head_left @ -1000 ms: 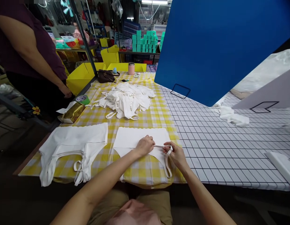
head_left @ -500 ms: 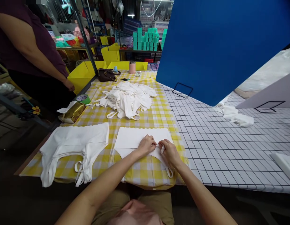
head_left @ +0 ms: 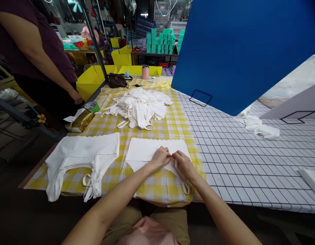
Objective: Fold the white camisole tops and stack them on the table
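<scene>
A white camisole (head_left: 143, 149) lies flat in front of me, its scalloped edge away from me and its straps toward me. At its neckline my left hand (head_left: 161, 158) is closed in a pinch on the fabric edge. Right beside it, fingertips almost touching, my right hand (head_left: 184, 165) pinches the same edge near a strap. The fingers hide exactly what is between the tips. To the left, a neat stack of white camisoles (head_left: 96, 146) has its straps hanging over the table edge. Farther back is a loose heap of white camisoles (head_left: 144, 105).
A yellow checked cloth (head_left: 157, 185) covers my table. At right are a white grid cloth (head_left: 239, 166) and a tilted blue board (head_left: 231, 51). A gold tissue pack (head_left: 83, 120), green tape roll (head_left: 92, 106), dark handbag (head_left: 117, 80) and pink tumbler (head_left: 145, 72) surround the heap. A person (head_left: 37, 44) stands at left.
My two hands have come slightly closer together at the neckline; the thin strand seen between them is now hardly visible. The whole view has shifted a little.
</scene>
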### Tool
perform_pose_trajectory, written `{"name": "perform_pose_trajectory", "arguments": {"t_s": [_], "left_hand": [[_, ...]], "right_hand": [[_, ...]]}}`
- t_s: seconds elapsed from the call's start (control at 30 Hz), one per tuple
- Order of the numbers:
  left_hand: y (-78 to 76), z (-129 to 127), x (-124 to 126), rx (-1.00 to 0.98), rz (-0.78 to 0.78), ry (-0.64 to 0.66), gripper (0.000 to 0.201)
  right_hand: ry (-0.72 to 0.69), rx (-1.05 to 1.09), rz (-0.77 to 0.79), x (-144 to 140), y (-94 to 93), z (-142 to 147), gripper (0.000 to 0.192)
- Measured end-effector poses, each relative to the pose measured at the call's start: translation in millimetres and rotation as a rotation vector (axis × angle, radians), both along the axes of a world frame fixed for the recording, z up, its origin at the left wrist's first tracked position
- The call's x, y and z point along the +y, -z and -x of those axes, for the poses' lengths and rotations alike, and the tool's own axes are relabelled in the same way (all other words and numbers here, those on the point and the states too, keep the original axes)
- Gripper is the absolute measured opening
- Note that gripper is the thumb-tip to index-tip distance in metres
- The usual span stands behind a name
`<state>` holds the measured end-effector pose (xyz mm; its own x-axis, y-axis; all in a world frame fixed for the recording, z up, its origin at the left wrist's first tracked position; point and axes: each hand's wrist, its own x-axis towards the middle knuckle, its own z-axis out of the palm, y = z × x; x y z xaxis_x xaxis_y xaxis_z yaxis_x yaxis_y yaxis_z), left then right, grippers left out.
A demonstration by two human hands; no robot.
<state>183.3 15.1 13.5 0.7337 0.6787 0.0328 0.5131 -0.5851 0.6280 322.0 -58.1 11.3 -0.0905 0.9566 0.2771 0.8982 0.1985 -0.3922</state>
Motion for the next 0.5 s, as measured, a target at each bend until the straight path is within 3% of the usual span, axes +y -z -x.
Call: {"name": "perform_pose_trajectory", "arguments": {"t_s": [0.3, 0.43, 0.5], "left_hand": [[7.0, -3.0, 0.2, 0.040, -0.051, -0.009, 0.014], [7.1, -3.0, -1.9, 0.020, -0.033, -0.033, 0.013], [6.4, -2.1, -2.6, -0.003, -0.013, -0.039, 0.013]], "right_hand": [[-0.067, 0.074, -0.041, 3.3, -1.2, 5.7, 0.024], [0.004, 0.163, -0.071, 1.2, 2.1, 11.8, 0.026], [0.117, 0.320, -0.039, -4.2, -2.2, 14.9, 0.024]]}}
